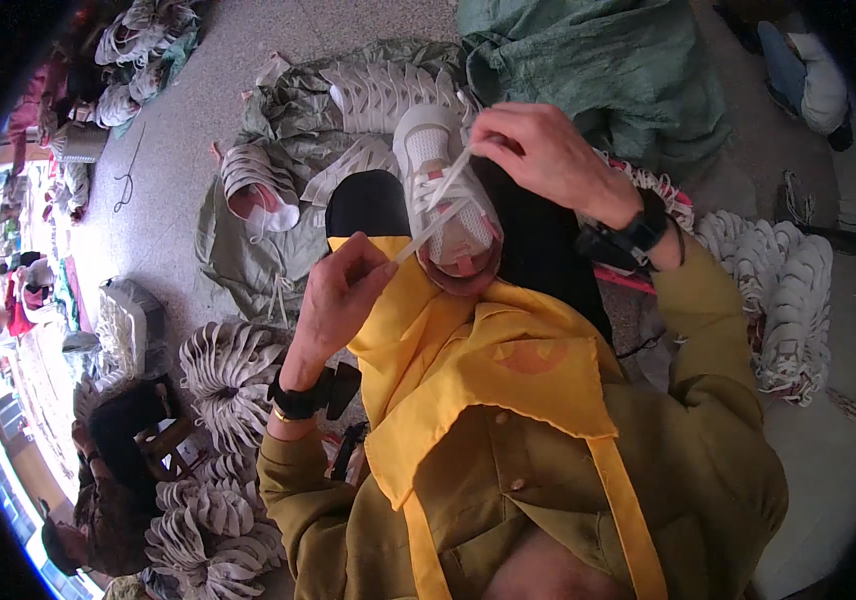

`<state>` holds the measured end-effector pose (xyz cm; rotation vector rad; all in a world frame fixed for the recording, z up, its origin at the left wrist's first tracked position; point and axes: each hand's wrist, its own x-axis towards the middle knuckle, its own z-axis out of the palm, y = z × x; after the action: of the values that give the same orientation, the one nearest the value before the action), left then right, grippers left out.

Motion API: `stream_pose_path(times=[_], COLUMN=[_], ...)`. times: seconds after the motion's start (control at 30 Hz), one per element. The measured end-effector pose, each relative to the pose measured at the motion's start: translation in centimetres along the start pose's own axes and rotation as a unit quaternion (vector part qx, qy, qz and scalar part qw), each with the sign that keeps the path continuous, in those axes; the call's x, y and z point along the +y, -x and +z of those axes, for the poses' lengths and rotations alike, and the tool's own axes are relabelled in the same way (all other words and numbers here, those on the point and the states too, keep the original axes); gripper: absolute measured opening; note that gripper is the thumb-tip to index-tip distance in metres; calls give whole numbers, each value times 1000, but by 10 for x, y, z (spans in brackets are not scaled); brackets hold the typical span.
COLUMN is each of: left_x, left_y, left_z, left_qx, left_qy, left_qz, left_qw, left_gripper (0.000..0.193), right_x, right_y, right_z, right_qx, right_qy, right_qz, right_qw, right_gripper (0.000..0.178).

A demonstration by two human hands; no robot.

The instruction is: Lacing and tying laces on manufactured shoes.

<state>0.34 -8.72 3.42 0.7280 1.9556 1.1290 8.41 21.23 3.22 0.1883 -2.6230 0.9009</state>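
A white and pink lace-up sneaker [428,150] rests between my knees over a yellow apron [398,350]. A flat white shoelace [411,248] runs slantwise across it, from one hand to the other. At the left of the shoe, my left hand [341,300] is closed, pinching one stretch of lace between thumb and fingers. My right hand [548,160], higher and on the right, pinches the lace too, beside the shoe's upper end. Crossed laces show over the middle of the shoe. Dark straps with small devices circle both wrists.
Several white shoe uppers [393,95] lie stacked on a crumpled green sheet [218,250], near a pink-lined upper [260,188]. A green sack [588,70] is at the far side. More stacked uppers flank me at left [230,380] and right [793,300]. Another person [113,510] sits lower left.
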Motion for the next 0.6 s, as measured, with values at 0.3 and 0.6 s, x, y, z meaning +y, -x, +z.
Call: stream_pose_path(times=[0.3, 0.6], left_x=[22, -15], left_y=[6, -7], left_z=[-3, -10], left_qx=[-18, -59], left_qy=[53, 145], left_qz=[44, 18], left_qw=[998, 987], left_gripper=[9, 12], right_x=[-61, 9], right_y=[5, 65], right_z=[32, -42], right_qx=[-183, -108], right_qy=[-290, -176], right_qz=[84, 229], right_qw=[935, 951], right_gripper=[12, 42])
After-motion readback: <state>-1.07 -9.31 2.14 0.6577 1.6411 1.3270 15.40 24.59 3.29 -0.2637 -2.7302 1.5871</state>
